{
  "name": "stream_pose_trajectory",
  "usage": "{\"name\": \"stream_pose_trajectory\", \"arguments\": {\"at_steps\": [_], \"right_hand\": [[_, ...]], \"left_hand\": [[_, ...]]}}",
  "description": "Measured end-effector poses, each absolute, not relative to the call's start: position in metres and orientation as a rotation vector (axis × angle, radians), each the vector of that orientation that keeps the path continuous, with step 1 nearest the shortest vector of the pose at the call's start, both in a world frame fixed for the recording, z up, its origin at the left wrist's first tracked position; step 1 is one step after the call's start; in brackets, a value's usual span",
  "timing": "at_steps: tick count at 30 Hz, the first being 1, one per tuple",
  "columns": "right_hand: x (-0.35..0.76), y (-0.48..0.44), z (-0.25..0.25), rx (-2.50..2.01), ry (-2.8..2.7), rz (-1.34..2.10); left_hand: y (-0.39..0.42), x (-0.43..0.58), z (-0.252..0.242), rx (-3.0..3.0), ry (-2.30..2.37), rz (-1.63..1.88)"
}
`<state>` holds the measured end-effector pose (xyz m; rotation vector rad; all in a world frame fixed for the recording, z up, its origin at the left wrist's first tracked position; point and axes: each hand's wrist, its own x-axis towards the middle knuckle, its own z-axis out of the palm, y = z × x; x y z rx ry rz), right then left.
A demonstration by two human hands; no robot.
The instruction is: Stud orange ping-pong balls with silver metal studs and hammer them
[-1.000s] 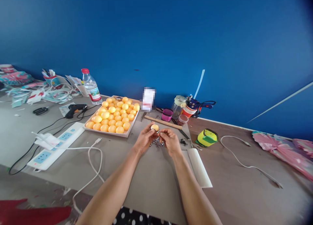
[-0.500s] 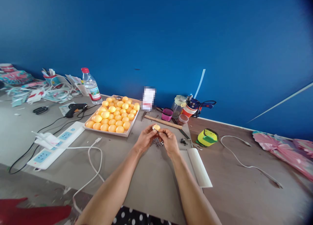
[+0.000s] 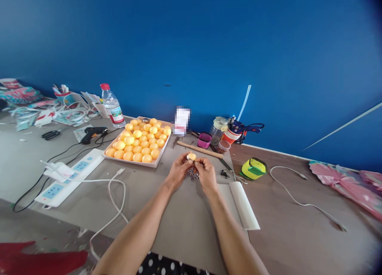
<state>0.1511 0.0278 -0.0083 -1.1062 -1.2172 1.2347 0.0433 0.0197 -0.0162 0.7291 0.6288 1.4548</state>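
Observation:
Between my two hands is an orange ball with a silvery rim (image 3: pixel 191 157), tilted up toward the far side of the table. The fingers of my left hand (image 3: pixel 179 170) are closed round its left side. My right hand (image 3: pixel 206 172) pinches at its lower right edge; anything smaller between those fingertips is hidden. Below the hands lies a loose pile of small shiny metal pieces (image 3: pixel 191 174), partly covered by the fingers. Left of the hands stands a shallow tray (image 3: pixel 155 164) filled with several orange balls (image 3: pixel 137 149) like table tennis balls.
Behind the hands lie a hammer (image 3: pixel 199 149) and a purple container (image 3: pixel 204 140). A yellow-green container (image 3: pixel 253 168) and a white cable (image 3: pixel 301 203) are on the right. At left are a power strip (image 3: pixel 53 192), a glue gun (image 3: pixel 89 134) and a water bottle (image 3: pixel 112 108).
The view has shifted very slightly. Both hands stay in nearly the same place, and the held ball's silvery rim shows a little more now.

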Motion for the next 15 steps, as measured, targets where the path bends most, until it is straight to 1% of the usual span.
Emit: {"name": "stream_pose_trajectory", "arguments": {"at_steps": [6,12,15], "right_hand": [[0.149,0.029,-0.012,-1.145,-1.179,1.223],[0.160,0.037,-0.012,-1.025,-1.094,1.374],[0.174,0.047,-0.016,-1.121,-1.149,1.236]], "left_hand": [[0.020,0.045,-0.022,0.812,0.711,1.453],[0.018,0.044,-0.014,0.602,0.613,1.444],[0.019,0.040,-0.010,0.539,0.571,1.439]]}}
